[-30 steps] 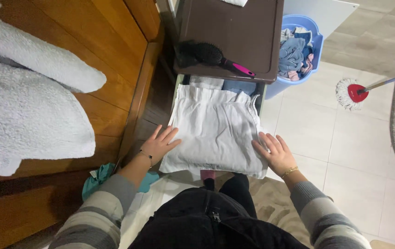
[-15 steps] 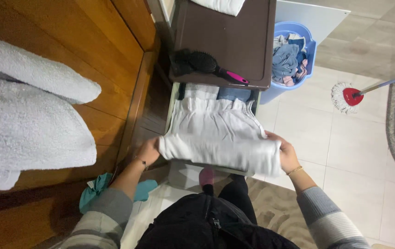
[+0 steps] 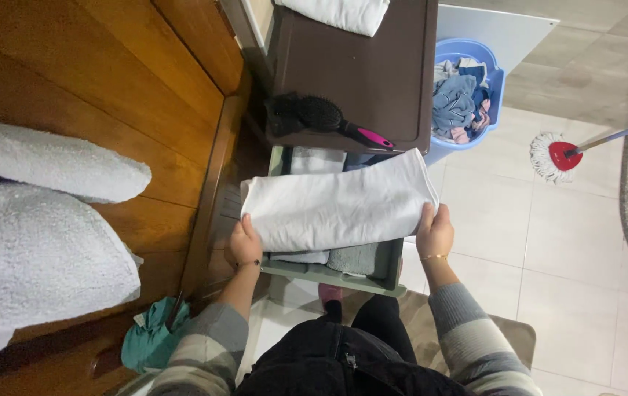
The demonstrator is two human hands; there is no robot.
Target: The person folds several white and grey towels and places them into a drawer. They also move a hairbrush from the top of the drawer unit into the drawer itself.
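Grey towels (image 3: pixel 35 220) are hung at far left on a wooden door (image 3: pixel 145 88). A folded white cloth (image 3: pixel 337 202) is gripped at its left end by the left hand (image 3: pixel 243 246) and at its right end by the right hand (image 3: pixel 435 231), fingers closed on fabric, above the open drawer (image 3: pixel 343 273). A black hairbrush (image 3: pixel 321 117) is seen on the brown cabinet top (image 3: pixel 373 66); a blue laundry basket (image 3: pixel 468 88) and mop (image 3: pixel 557 155) are placed right.

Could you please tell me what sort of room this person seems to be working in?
Probably a home bathroom or laundry area: a blue plastic laundry basket full of clothes, a red-and-white string mop on pale floor tiles, and a black hairbrush.
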